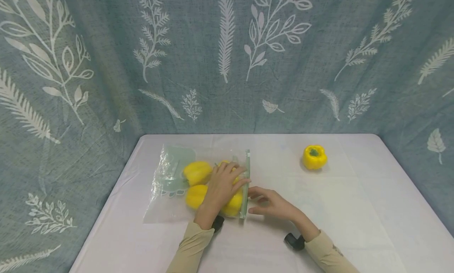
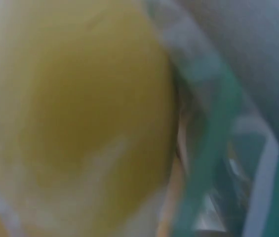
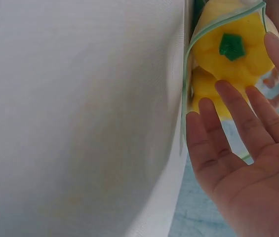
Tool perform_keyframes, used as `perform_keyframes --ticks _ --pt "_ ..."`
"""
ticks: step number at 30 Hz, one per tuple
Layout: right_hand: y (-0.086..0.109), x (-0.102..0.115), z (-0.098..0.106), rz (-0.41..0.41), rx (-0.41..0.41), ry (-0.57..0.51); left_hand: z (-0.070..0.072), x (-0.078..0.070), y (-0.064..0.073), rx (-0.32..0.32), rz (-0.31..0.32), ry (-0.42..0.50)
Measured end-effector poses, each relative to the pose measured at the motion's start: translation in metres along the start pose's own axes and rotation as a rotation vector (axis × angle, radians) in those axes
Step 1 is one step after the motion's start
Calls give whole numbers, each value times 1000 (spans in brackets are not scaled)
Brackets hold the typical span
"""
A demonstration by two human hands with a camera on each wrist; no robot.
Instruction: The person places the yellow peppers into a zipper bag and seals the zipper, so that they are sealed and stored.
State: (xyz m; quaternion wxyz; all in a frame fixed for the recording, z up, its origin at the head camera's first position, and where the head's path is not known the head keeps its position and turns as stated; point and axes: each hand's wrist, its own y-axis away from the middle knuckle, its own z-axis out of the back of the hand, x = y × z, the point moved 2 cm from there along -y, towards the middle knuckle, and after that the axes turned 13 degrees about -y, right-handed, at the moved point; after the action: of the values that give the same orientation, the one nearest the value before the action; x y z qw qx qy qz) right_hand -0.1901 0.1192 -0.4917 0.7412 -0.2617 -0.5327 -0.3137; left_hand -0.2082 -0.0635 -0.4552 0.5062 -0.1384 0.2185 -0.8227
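A clear zip bag point(image 1: 170, 210) with a green strip along its mouth lies flat, the mouth facing right. Several yellow bell peppers point(image 1: 197, 173) are inside. My left hand point(image 1: 223, 182) lies over the bag's mouth end and holds its edge by the green strip, thumb near the rim. Just outside the mouth is my right hand point(image 1: 271, 204), holding nothing, its fingers spread. The right wrist view looks into the gaping mouth, where a pepper point(image 3: 245, 59) with a green stem faces the right hand's fingertips. A blurred yellow pepper point(image 2: 90, 108) fills most of the left wrist view.
Apart from the bag, one more yellow bell pepper point(image 1: 314, 157) stands upright at the table's back right, stem up. A white cloth covers the table point(image 1: 354, 210). Behind and beside it hangs a blue-green curtain point(image 1: 227, 99) with white leaf prints.
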Motion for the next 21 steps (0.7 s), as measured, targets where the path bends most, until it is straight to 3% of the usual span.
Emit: perform_keyframes --ticks 10,21 --pt "-1 0 -4 -26 0 11 0 -2 -1 -57 2 -15" --pt "-6 6 -17 22 -110 10 1 -1 -2 -26 2 7"
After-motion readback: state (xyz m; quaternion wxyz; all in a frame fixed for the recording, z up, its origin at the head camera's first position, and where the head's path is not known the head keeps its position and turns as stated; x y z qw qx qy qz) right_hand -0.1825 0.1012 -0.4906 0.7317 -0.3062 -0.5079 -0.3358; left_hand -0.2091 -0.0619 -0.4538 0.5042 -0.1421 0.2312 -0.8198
